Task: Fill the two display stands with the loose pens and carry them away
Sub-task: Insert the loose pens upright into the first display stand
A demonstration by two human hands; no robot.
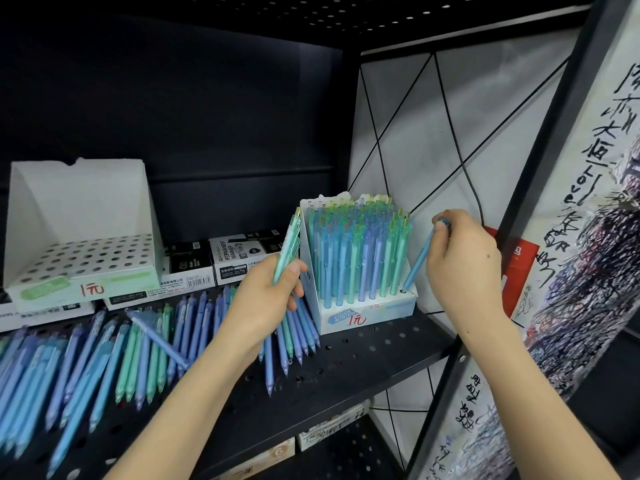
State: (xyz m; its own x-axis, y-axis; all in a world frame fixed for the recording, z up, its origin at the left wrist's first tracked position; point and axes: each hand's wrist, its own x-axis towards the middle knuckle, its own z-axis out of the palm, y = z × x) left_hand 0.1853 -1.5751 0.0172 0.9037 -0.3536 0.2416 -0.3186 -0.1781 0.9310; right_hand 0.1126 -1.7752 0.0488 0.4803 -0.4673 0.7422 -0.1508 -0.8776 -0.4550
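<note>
While its tip sits in the front-right hole of the right stand [367, 315], the blue pen [417, 261] leans up and to the right, its top pinched by the right hand [464, 261]. That stand is packed with upright pens. The left hand [266, 299] grips 1 green pen [289, 244] near-vertical, gold end up, just left of the stand. Loose pens [104, 358] lie in a row on the black perforated shelf [363, 358], tips toward the camera. Farther left, the second stand [79, 265] shows only open holes, beside marker boxes [235, 261].

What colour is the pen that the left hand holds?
The pen in the left hand is mint green; the head view shows it.
</note>
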